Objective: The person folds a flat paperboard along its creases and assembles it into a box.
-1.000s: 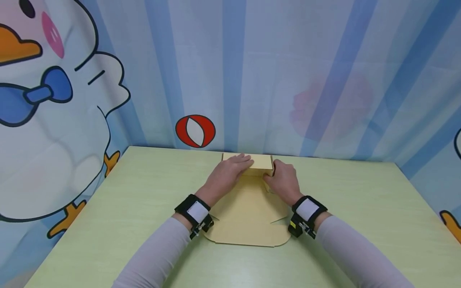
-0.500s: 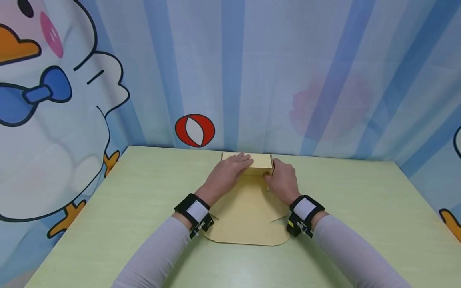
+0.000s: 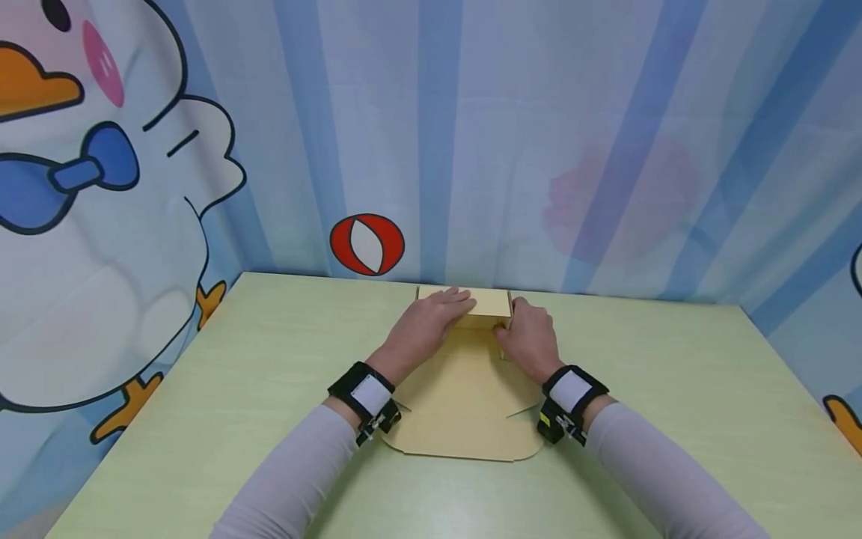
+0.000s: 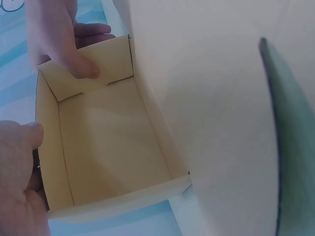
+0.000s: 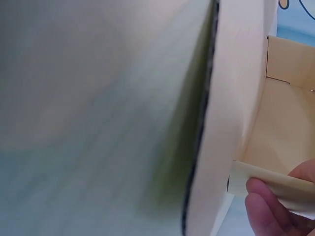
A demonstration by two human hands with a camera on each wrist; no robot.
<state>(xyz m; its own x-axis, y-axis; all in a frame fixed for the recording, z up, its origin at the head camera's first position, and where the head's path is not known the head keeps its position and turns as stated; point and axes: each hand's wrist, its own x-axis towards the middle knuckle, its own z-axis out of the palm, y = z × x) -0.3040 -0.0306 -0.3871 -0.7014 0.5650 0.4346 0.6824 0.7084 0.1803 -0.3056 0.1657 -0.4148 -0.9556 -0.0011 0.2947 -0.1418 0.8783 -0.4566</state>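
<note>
A pale cardboard box (image 3: 482, 322) stands near the table's far edge, its open side facing me and its long lid flap (image 3: 465, 397) lying towards me. My left hand (image 3: 424, 326) rests with straight fingers across the upper panel (image 3: 488, 301); in the left wrist view that left hand (image 4: 17, 177) has its thumb at the panel's rim. My right hand (image 3: 530, 337) grips the right side wall. In the left wrist view, the right thumb presses this wall (image 4: 115, 61) from inside, with fingers behind it. The right wrist view shows the right fingers (image 5: 268, 209) on the wall's outer face.
The light green table (image 3: 673, 404) extends to both sides of the box. Behind it hangs a blue striped cloth (image 3: 505, 150) printed with a duck and a ball. Straps with small cameras (image 3: 364, 397) are on both wrists.
</note>
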